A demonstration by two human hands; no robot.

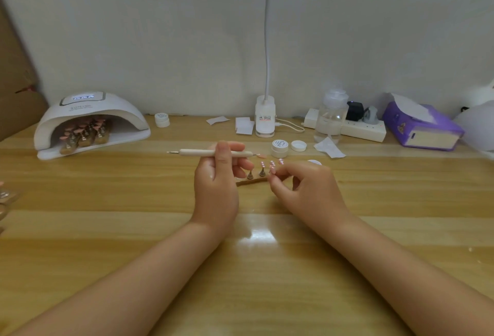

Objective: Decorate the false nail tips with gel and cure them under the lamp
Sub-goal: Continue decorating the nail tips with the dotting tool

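Pink tips with white dots stand on holders. Left hand grips dotting pen; right hand apparently pinches one tip, contact obscured by fingers.

We record a glossy, light wooden table set against a plain white wall. A white desk lamp stands at the table's rear edge, its lit head at the top of view, with a glare patch on the tabletop. A brown panel leans at far left.
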